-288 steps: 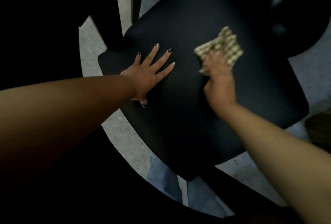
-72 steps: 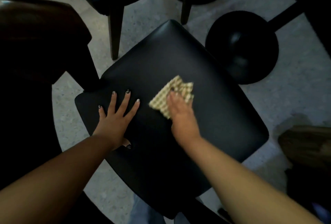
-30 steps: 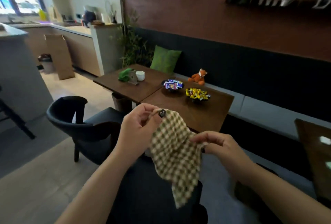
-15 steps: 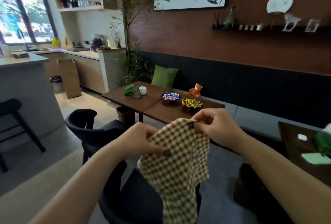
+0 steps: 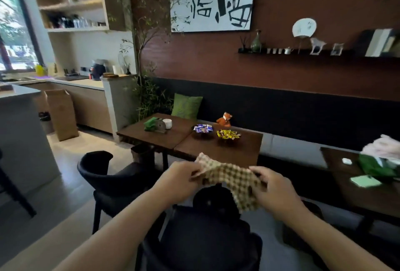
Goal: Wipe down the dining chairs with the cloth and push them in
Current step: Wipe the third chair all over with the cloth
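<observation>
I hold a tan checked cloth [image 5: 232, 176] in the air in front of me, stretched between both hands. My left hand [image 5: 177, 181] pinches its left end and my right hand [image 5: 275, 190] grips its right side, where a flap hangs down. Directly below the cloth stands a black dining chair [image 5: 203, 240], its seat facing me. A second black chair [image 5: 110, 175] with a curved back stands to the left, pulled out from the brown wooden table [image 5: 194, 143].
The table carries two bowls of sweets [image 5: 228, 135], a white cup [image 5: 167, 123] and a green cloth. A dark bench with a green cushion [image 5: 186, 106] runs along the wall. Another table [image 5: 365, 186] sits at the right. A grey counter [image 5: 19, 132] stands left.
Earlier I wiped the chair seat with the cloth, left hand flat on it. Since then I looked up, and both hands have pulled the cloth wider and lower.
</observation>
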